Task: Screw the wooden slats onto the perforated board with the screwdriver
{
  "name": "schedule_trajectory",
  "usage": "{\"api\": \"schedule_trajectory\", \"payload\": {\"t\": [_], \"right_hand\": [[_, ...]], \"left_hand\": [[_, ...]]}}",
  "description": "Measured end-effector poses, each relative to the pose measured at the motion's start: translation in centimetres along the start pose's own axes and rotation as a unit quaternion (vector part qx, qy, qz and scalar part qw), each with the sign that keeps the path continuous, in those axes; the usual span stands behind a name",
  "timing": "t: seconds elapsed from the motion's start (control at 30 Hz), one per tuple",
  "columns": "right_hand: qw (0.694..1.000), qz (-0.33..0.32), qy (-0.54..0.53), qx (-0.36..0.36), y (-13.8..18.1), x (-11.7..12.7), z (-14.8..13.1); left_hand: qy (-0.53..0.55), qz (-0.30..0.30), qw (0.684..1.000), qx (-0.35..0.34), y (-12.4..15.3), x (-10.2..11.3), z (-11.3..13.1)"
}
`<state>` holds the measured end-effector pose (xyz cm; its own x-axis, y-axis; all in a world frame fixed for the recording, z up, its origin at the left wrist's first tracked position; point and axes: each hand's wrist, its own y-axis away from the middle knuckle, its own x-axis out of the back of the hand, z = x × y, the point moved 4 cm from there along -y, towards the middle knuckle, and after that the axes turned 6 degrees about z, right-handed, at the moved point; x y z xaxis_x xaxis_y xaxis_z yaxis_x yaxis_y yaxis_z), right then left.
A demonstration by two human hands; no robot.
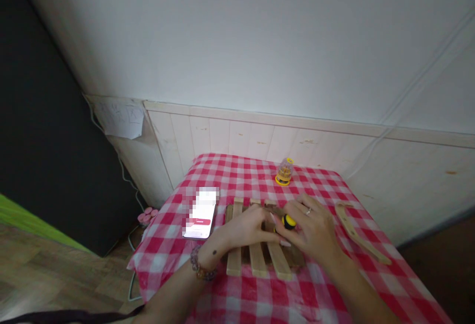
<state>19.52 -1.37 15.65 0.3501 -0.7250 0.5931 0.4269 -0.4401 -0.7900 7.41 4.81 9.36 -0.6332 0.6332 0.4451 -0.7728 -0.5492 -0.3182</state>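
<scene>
A slatted wooden panel (256,259) lies flat on the red-and-white checked tablecloth (230,175). My left hand (247,230) rests over its slats, fingers stretched toward a small yellow-and-black screwdriver handle (288,222). My right hand (313,232), with a ring on one finger, is curled around that handle from the right and holds it above the panel. The tool's tip is hidden by the fingers.
A white phone (200,217) lies left of the panel. A clear jar with a yellow base (284,171) stands near the table's far edge. A curved wooden piece (358,235) lies to the right. White panelled wall (297,138) runs behind; a cable hangs at the left.
</scene>
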Motion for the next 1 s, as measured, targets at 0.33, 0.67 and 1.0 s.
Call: {"api": "schedule_trajectory", "payload": {"t": [0.33,0.67,1.0], "right_hand": [[0.953,-0.166,-0.246,-0.06,0.1,0.2,0.9],[0.986,-0.075,-0.126,-0.081,0.2,-1.7,1.6],[0.994,-0.014,-0.045,-0.1,0.1,-1.7,0.2]], "left_hand": [[-0.008,-0.066,0.998,0.003,0.2,0.4,-1.2],[-0.041,0.03,0.998,0.037,0.3,0.8,-0.2],[-0.048,0.034,0.996,0.063,0.4,0.7,-0.9]]}}
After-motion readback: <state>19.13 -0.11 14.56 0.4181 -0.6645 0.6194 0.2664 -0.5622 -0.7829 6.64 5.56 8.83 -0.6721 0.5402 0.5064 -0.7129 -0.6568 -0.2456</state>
